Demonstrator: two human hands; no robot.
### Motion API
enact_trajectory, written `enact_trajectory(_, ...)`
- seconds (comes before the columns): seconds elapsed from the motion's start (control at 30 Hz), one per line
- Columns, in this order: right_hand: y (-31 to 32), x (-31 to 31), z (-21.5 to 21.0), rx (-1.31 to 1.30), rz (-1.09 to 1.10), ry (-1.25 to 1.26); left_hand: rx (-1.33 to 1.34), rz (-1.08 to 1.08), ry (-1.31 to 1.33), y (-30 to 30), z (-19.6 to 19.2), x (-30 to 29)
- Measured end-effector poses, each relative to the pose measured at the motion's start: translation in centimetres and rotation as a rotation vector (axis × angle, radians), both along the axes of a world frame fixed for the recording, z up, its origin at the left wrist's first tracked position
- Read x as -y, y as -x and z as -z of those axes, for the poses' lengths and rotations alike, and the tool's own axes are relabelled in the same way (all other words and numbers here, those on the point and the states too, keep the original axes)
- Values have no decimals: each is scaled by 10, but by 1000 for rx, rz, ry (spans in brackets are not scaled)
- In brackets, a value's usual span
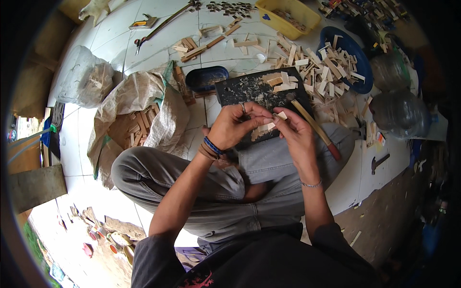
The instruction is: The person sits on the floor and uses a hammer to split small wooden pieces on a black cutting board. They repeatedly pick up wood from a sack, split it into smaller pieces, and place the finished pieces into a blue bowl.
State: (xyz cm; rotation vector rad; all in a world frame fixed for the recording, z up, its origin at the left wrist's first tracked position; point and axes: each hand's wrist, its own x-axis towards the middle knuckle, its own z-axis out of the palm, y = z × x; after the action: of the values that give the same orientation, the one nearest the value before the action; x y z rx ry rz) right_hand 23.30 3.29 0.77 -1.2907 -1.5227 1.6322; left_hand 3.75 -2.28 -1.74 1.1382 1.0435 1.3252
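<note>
Both hands meet in front of me, above the near edge of a black board [235, 93]. My right hand [297, 133] pinches a small pale wood piece [282, 115] between thumb and fingers. Thumb and forefinger of my left hand [235, 125] press together at the near end of that piece; what lies between them is too small to make out. Wood shavings and several short wood pieces [284, 87] lie on the board. A hammer [314, 126] with a wooden, red-ended handle leans from the board's right side toward my right knee.
Loose wood pieces [331, 72] spill from a blue basin [367, 79] at the right. A woven sack [120, 98] of wood strips stands left. Behind the board are a blue tray [197, 79] and a yellow tub [307, 29]. Another hammer [379, 163] lies right of my knee.
</note>
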Motion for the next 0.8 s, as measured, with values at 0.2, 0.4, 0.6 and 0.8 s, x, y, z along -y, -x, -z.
enact_trajectory(0.2,-2,-1,3,-15,-6,4,-36,9,-14,1,-2,1)
enact_trajectory(0.4,-2,-2,7,0,-12,-27,-81,8,-26,2,-2,1)
enact_trajectory(0.6,-2,-2,5,2,-22,-45,-151,-11,-85,2,-3,0)
enact_trajectory(0.8,-1,-1,4,-43,-12,-21,-299,-62,-179,2,-2,0)
